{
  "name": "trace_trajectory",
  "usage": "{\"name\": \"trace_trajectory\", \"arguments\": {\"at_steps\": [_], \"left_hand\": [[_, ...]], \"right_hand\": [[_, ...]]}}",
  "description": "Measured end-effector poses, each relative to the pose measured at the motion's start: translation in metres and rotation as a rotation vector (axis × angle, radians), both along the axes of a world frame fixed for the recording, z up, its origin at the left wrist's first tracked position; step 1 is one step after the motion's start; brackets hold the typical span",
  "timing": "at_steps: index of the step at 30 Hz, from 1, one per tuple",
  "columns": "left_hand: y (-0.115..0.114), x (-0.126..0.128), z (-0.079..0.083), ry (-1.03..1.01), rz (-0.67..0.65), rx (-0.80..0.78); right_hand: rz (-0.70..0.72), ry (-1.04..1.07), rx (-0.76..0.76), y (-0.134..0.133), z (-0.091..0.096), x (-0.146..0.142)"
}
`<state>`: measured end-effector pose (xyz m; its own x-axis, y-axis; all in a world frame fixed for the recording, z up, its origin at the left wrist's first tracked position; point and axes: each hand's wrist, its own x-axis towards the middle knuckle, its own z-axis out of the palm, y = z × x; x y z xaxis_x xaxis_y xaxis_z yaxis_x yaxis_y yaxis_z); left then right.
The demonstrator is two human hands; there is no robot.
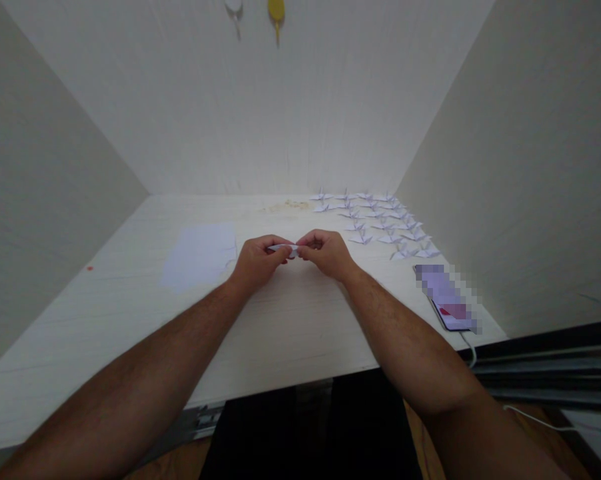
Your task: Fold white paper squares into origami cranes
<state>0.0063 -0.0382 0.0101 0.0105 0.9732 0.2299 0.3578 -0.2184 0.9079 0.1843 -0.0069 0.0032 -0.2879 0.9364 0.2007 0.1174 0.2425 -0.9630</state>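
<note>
Between my two hands, a small folded white paper (294, 251) is pinched just above the pale tabletop (290, 327). My left hand (263, 259) grips its left part with thumb and fingers. Thumb and fingertips of my right hand (328, 252) close on its right end. The fingers cover much of the paper, so its full shape is hidden. Rows of folded white paper cranes (360, 238) stand to the right, beyond my right hand. Left of my left hand lie flat white paper sheets (200, 257).
A phone (445, 300) with a white cable (470, 350) lies near the right edge. Walls rise at the back, left and right (540, 167). A yellow hook (276, 12) and a white hook (234, 7) are on the back wall. A small red spot (89, 269) is at left.
</note>
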Motion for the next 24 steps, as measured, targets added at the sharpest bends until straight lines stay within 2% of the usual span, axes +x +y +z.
{"name": "trace_trajectory", "arguments": {"at_steps": [9,18,24], "left_hand": [[-0.0007,-0.0002,0.0015,0.022,-0.007,-0.013],[0.0028,-0.0017,-0.004,-0.02,-0.03,-0.012],[-0.0004,-0.0002,0.0013,-0.018,-0.02,-0.041]], "right_hand": [[-0.058,-0.123,0.132,-0.0018,0.0007,0.0003],[-0.036,-0.097,0.119,-0.0039,0.0043,-0.0002],[-0.054,-0.129,0.15,-0.0036,0.0016,-0.0009]]}}
